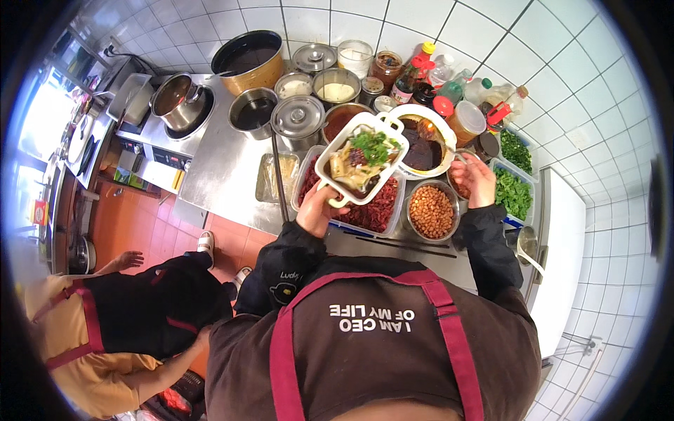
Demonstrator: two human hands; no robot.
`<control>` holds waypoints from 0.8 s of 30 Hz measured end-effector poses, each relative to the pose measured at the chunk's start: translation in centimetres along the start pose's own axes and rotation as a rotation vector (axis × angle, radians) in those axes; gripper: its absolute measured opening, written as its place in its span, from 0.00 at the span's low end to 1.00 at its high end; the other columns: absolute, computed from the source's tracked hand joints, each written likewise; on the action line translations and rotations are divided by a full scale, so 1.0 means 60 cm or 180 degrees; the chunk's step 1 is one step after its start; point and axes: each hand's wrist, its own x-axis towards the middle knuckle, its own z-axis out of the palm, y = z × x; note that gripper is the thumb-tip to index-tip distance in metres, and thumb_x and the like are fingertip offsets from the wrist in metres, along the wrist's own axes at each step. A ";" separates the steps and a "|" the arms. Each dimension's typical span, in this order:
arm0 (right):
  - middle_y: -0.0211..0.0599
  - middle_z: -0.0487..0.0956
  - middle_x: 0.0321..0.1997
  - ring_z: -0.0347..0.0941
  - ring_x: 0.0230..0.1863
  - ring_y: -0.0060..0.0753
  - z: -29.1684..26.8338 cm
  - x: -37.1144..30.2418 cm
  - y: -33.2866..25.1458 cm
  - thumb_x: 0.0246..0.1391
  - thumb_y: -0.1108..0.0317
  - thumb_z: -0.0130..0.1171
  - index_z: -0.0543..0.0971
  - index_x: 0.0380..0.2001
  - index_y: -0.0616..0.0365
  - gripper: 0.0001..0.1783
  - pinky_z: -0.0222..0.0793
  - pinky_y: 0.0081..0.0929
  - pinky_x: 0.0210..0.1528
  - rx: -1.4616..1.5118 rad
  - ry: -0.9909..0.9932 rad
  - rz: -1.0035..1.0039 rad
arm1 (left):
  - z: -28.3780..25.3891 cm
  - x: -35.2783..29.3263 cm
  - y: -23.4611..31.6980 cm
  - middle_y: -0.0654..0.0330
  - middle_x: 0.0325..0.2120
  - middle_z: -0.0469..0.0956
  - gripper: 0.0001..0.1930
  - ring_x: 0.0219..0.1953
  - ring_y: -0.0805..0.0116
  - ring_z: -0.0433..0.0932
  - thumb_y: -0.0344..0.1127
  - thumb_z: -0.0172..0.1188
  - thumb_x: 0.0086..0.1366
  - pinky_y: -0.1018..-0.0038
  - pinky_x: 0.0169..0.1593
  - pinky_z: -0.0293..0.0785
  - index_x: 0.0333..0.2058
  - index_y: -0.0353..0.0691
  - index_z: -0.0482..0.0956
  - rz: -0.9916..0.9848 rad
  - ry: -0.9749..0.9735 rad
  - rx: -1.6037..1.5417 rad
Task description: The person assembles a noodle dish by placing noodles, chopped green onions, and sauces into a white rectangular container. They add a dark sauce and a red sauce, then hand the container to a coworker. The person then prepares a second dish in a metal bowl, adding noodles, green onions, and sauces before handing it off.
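My left hand [316, 212] grips the lower handle of a white rectangular baking dish [320, 167]. In the dish are pale pieces in dark sauce, topped with dark red sauce and chopped green herbs [377, 146]. My right hand [475, 180] is closed on the handle of a spoon [456, 152], whose other end reaches into a white round pot [450, 133] of dark red sauce. The dish is held beside this pot, over a clear tub of dark red pieces [375, 212]. Below the pot stands a bowl of peanuts [430, 212].
Lidded metal pots [298, 116], jars and sauce bottles [414, 74] crowd the counter's back. Green-herb tubs [512, 189] stand right; chopsticks [400, 243] lie at the front edge. Farther left are a large tan pot [270, 74], a pot on a cooker [175, 102] and another person [140, 309].
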 end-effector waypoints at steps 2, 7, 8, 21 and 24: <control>0.39 0.79 0.34 0.73 0.29 0.20 -0.009 0.025 0.037 0.57 0.68 0.45 0.71 0.45 0.64 0.15 0.67 0.14 0.28 -0.0528 -0.0037 -0.0003 | -0.016 -0.015 0.004 0.62 0.38 0.74 0.21 0.36 0.71 0.74 0.29 0.47 0.54 0.75 0.32 0.75 0.50 0.40 0.66 0.0005 0.0017 0.0006; 0.37 0.73 0.50 0.64 0.55 0.42 0.040 0.032 0.044 0.51 0.56 0.51 0.75 0.45 0.52 0.20 0.57 0.47 0.53 -0.4732 -0.0311 -0.1063 | -0.040 -0.066 0.023 0.58 0.37 0.75 0.21 0.33 0.69 0.75 0.33 0.46 0.52 0.75 0.29 0.75 0.46 0.34 0.67 0.0286 0.0306 0.0040; 0.39 0.67 0.55 0.57 0.59 0.43 0.054 0.028 0.040 0.51 0.56 0.52 0.73 0.48 0.51 0.21 0.52 0.49 0.56 -0.4832 -0.0045 -0.1683 | -0.039 -0.082 0.033 0.58 0.37 0.75 0.21 0.33 0.69 0.75 0.33 0.47 0.52 0.75 0.29 0.75 0.46 0.34 0.67 0.0311 0.0361 0.0078; 0.31 0.76 0.36 0.68 0.46 0.35 0.409 -0.049 -0.025 0.52 0.64 0.53 0.76 0.30 0.55 0.07 0.43 0.46 0.60 -0.2450 -0.2086 -0.2792 | -0.108 -0.286 0.062 0.57 0.27 0.72 0.17 0.26 0.68 0.73 0.30 0.45 0.49 0.74 0.29 0.74 0.39 0.32 0.68 0.1117 0.1063 -0.0205; 0.33 0.70 0.20 0.66 0.29 0.36 0.481 -0.066 -0.004 0.55 0.57 0.51 0.73 0.18 0.57 0.17 0.50 0.41 0.55 -0.2245 -0.3017 -0.2660 | -0.092 -0.340 0.053 0.56 0.28 0.75 0.18 0.28 0.66 0.77 0.27 0.45 0.50 0.74 0.32 0.77 0.42 0.30 0.67 0.1414 0.1201 -0.0730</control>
